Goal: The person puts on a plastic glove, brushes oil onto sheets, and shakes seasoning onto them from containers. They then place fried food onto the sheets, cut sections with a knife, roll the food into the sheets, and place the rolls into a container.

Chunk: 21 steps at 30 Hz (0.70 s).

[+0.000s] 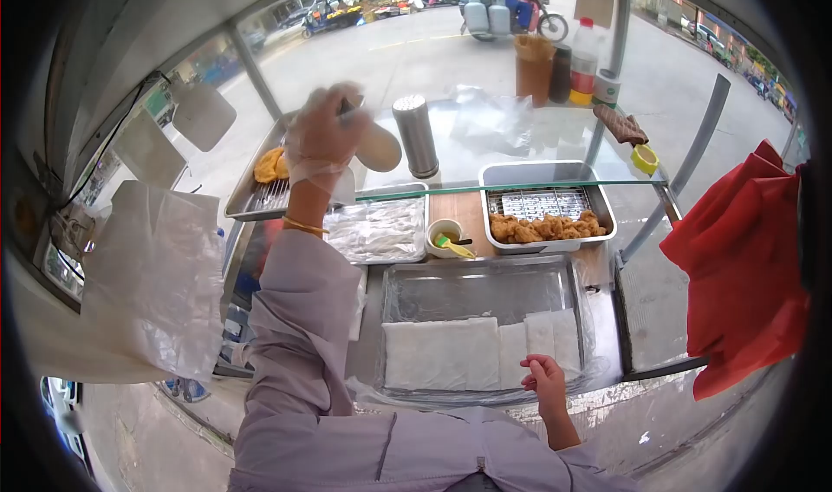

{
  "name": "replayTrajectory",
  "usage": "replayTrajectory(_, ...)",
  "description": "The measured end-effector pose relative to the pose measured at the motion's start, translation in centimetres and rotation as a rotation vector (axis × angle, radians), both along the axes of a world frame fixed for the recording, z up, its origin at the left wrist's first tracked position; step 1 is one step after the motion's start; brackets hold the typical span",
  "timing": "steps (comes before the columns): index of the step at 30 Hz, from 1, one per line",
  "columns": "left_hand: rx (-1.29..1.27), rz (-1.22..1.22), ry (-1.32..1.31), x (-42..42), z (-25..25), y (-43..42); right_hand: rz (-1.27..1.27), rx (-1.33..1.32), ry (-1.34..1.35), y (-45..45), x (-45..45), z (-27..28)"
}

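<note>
My left hand, with clear plastic around it at the wrist, is raised above the glass shelf. It is closed around a tool with a dark grip and a pale, rounded end; motion blur hides its exact kind. A metal shaker with a perforated top stands just right of it. Low in front of me, my right hand has its fingers curled in, with nothing visible in them. It is by the front right of a metal tray, where flat white sheets lie side by side.
Behind the tray are a tray of pale strips, a cup with a green-and-yellow brush, and a tray of fried pieces. A glass edge crosses above them. Plastic bags hang left; red cloth hangs right.
</note>
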<state>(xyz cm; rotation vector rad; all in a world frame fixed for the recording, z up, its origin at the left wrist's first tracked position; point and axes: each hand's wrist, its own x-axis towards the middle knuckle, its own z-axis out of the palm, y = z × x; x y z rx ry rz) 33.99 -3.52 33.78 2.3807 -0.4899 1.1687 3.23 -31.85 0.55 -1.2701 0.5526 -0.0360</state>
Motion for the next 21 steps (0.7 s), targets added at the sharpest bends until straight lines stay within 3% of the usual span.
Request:
replayTrajectory(1, -0.003, -0.005, -0.007, 2.2, -0.4, 0.1, 0.073, 0.038, -0.005, 0.4, -0.3, 0.1)
replayTrajectory(3, 0.287, 0.073, 0.174, 6.0, -2.4, 0.0, 0.138, 0.081, -0.011, 1.3, -0.6, 0.6)
replayTrajectory(5, 0.293, 0.073, 0.221, 6.0, -1.8, -0.8, 0.18, 0.124, 0.001, 1.5, -0.8, 1.4)
replayTrajectory(7, 0.811, 0.086, 0.201, 5.2, 0.8, -1.3, 0.165, 0.129, 0.012, 0.6, -1.2, 1.2)
replayTrajectory(8, 0.865, 0.16, 0.255, 3.8, 2.2, -2.3, 0.126, 0.127, 0.023, 0.1, -1.4, 0.9)
replayTrajectory(9, 0.866, 0.148, 0.249, 3.8, 2.1, -3.4, 0.09, 0.124, 0.033, -0.4, -1.6, 1.0)
replayTrajectory(11, 0.563, 0.172, -0.105, 3.9, 2.1, -5.1, 0.053, 0.097, 0.026, -1.1, -1.2, 1.0)
replayTrajectory(12, 0.566, 0.161, -0.105, 4.0, 1.9, -6.0, 0.031, 0.073, 0.025, -1.3, -1.1, 0.9)
replayTrajectory(15, 0.74, 0.169, 0.312, 4.3, 0.3, -7.9, 0.069, 0.067, -0.033, -0.9, -0.2, 2.6)
replayTrajectory(16, 0.611, 0.133, 0.133, 5.0, -1.2, -8.2, 0.092, 0.092, -0.049, -0.4, 0.1, 3.5)
replayTrajectory(19, 0.587, 0.099, 0.111, 0.4, -2.3, -9.6, 0.181, 0.095, -0.089, 1.3, 1.1, 4.5)
replayTrajectory(21, 0.357, -0.147, -0.016, -4.3, -4.3, -10.4, 0.235, 0.172, -0.117, 2.4, 1.7, 6.1)
